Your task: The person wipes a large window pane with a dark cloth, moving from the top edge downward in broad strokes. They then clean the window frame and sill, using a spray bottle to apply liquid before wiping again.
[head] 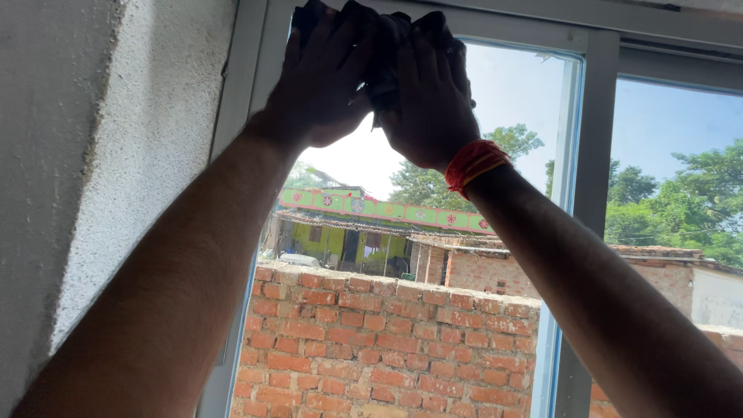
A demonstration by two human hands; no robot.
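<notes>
Both my arms reach up to the top of a window pane [511, 101]. My left hand [321, 77] and my right hand [429, 97] are pressed side by side against the glass near the upper frame [542, 27]. A dark cloth [383, 54] is bunched between and under both hands, mostly hidden by my fingers. A red thread band [474, 164] circles my right wrist.
A rough white plastered wall [101, 155] borders the window on the left. A grey vertical frame bar [592, 186] divides the panes. Outside stand a red brick wall [387, 348], a green and yellow building [364, 224] and trees [681, 201].
</notes>
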